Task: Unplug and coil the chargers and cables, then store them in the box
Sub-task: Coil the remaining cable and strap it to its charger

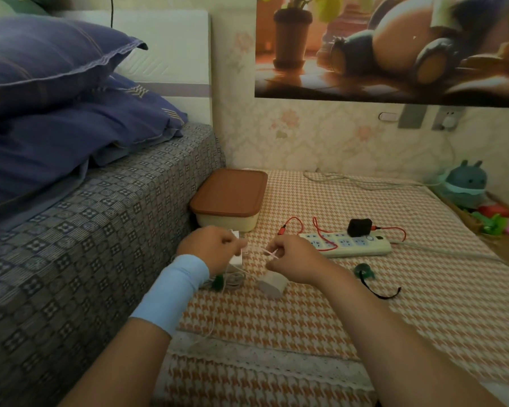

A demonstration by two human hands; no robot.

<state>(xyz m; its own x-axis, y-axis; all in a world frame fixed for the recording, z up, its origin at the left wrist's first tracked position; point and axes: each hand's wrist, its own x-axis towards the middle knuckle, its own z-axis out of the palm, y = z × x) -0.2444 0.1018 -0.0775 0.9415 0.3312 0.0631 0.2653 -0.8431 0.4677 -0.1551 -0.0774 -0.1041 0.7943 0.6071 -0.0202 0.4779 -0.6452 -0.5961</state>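
My left hand grips a white charger just in front of the cream box with the brown lid. My right hand pinches the thin white cable that runs from that charger. Under the hands lie a coiled white cable and another white charger. On the white power strip a black charger sits plugged in, with a red cable looping over the strip.
A green tape roll and black strap lie right of my right hand. The bed rises along the left. A grey cord runs by the wall. Toys stand at the far right, under a wall socket.
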